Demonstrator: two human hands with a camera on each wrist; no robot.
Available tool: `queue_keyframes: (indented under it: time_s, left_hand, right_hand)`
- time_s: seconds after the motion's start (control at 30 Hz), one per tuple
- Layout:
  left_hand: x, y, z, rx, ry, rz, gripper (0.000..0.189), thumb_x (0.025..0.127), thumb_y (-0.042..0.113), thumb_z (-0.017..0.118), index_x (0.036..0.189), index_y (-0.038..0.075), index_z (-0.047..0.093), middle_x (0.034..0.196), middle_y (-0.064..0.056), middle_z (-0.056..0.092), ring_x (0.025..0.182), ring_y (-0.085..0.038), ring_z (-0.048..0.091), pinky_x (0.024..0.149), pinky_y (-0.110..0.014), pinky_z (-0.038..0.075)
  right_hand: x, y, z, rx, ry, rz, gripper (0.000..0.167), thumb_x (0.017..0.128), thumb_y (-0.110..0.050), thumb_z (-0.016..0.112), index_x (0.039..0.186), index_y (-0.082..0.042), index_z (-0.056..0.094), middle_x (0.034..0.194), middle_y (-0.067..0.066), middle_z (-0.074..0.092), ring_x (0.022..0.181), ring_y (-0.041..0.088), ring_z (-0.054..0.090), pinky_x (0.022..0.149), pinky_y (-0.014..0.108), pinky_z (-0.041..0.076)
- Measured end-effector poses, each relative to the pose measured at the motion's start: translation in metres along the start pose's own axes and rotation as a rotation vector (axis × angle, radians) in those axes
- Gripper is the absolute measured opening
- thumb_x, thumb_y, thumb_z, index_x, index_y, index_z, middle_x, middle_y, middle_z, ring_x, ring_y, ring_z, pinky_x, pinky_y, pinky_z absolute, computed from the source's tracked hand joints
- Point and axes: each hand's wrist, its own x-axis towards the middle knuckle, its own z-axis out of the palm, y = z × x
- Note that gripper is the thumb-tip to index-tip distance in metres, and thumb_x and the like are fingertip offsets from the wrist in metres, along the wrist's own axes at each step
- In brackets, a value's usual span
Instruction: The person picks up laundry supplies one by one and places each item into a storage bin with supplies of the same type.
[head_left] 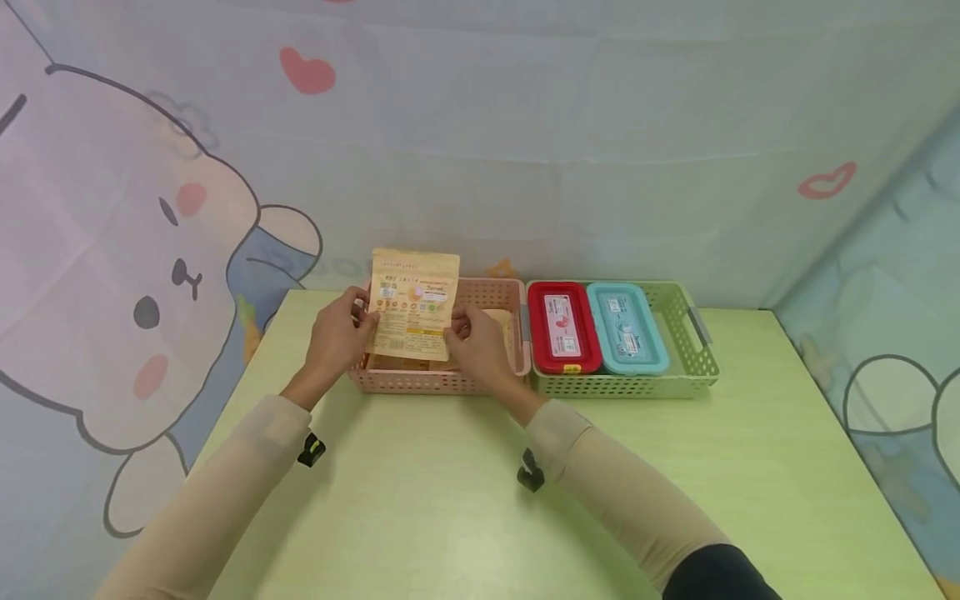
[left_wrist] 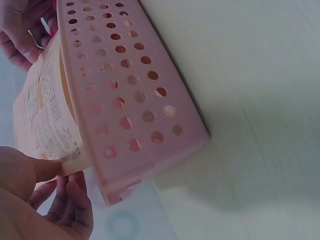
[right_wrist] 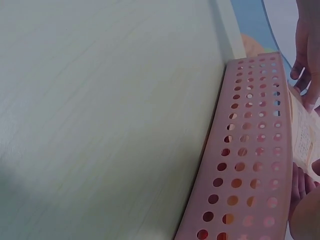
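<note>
A pale yellow printed pouch [head_left: 412,304] is held nearly upright over the pink basket [head_left: 435,383]. My left hand [head_left: 337,332] pinches its left edge near the bottom, thumb in front and fingers behind, as the left wrist view also shows at the pouch's corner [left_wrist: 70,155]. On the opposite edge, the right hand [head_left: 480,343] pinches the lower right corner. More yellowish packs [head_left: 501,321] lie inside the pink basket, partly hidden by the pouch and my right hand. The basket's perforated side [right_wrist: 245,150] fills much of the right wrist view.
Touching the pink basket on its right is a green basket [head_left: 622,387]. It holds a red-lidded box [head_left: 551,354] and a light blue-lidded box [head_left: 637,354] side by side. Both baskets stand near the back of the light green table [head_left: 420,492], before a printed cloth [head_left: 600,167].
</note>
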Motion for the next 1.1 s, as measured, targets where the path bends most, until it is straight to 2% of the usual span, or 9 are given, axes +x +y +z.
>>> queue_keyframes:
  time_s: [0.2,0.37,0.5,0.57,0.67,0.87,1.0,1.1]
  left_hand:
    - [0.000,-0.007,0.003,0.086,0.000,0.027,0.031,0.108,0.016,0.062,0.132,-0.002,0.060,0.095,-0.014,0.064,0.072,-0.027,0.057,0.062,-0.039,0.044]
    - [-0.004,-0.013,0.009,0.211,-0.034,0.070,0.040,0.108,0.015,0.058,0.139,-0.011,0.055,0.108,-0.023,0.061,0.081,-0.033,0.059,0.069,-0.048,0.051]
    - [-0.007,-0.015,0.014,0.261,-0.047,0.082,0.044,0.108,0.012,0.053,0.144,-0.014,0.049,0.126,-0.032,0.058,0.093,-0.042,0.065,0.079,-0.056,0.056]
    - [-0.007,-0.016,0.016,0.276,-0.040,0.089,0.045,0.108,0.010,0.051,0.145,-0.015,0.047,0.130,-0.034,0.056,0.099,-0.045,0.065,0.082,-0.057,0.057]
    - [-0.009,-0.018,0.019,0.295,-0.016,0.113,0.044,0.107,0.007,0.051,0.144,-0.017,0.046,0.128,-0.034,0.055,0.100,-0.047,0.065,0.082,-0.057,0.057]
    - [-0.012,-0.023,0.029,0.331,0.045,0.176,0.041,0.106,0.005,0.052,0.141,-0.017,0.051,0.121,-0.032,0.056,0.092,-0.043,0.063,0.077,-0.055,0.057]
    - [-0.012,-0.023,0.034,0.320,0.071,0.184,0.041,0.106,0.005,0.054,0.141,-0.016,0.053,0.117,-0.030,0.056,0.087,-0.041,0.061,0.074,-0.054,0.054]
    - [-0.011,-0.022,0.036,0.354,0.066,0.185,0.039,0.105,0.006,0.054,0.138,-0.016,0.053,0.114,-0.029,0.055,0.085,-0.040,0.060,0.072,-0.054,0.053]
  right_hand:
    - [-0.003,-0.006,0.002,-0.003,-0.049,0.030,0.035,0.100,-0.009,0.073,0.131,0.006,0.065,0.105,0.010,0.068,0.095,0.021,0.068,0.083,0.030,0.058]
    - [-0.003,-0.007,0.006,0.000,-0.079,0.059,0.038,0.100,-0.012,0.072,0.134,0.005,0.065,0.105,0.008,0.066,0.094,0.018,0.066,0.083,0.029,0.057]
    - [-0.001,-0.006,0.009,-0.013,-0.092,0.045,0.032,0.100,-0.011,0.071,0.127,0.005,0.067,0.102,0.008,0.066,0.092,0.017,0.066,0.082,0.028,0.057]
    - [0.000,-0.005,0.010,-0.031,-0.097,0.037,0.026,0.101,-0.012,0.071,0.121,0.005,0.068,0.101,0.008,0.066,0.090,0.017,0.065,0.081,0.027,0.056]
    - [0.000,-0.001,0.012,-0.043,-0.103,0.027,0.021,0.102,-0.012,0.069,0.115,0.004,0.067,0.100,0.008,0.065,0.089,0.017,0.065,0.080,0.027,0.055]
    - [-0.002,0.002,0.013,-0.070,-0.095,-0.010,0.014,0.103,-0.013,0.066,0.104,0.001,0.065,0.096,0.009,0.064,0.085,0.018,0.063,0.077,0.030,0.054]
    - [-0.001,0.003,0.013,-0.128,-0.096,-0.019,0.014,0.103,-0.014,0.067,0.097,-0.001,0.064,0.092,0.008,0.062,0.082,0.016,0.061,0.075,0.029,0.051]
    - [0.000,0.004,0.013,-0.169,-0.100,-0.003,0.018,0.102,-0.016,0.068,0.091,-0.004,0.062,0.087,0.005,0.060,0.076,0.015,0.057,0.070,0.028,0.047]
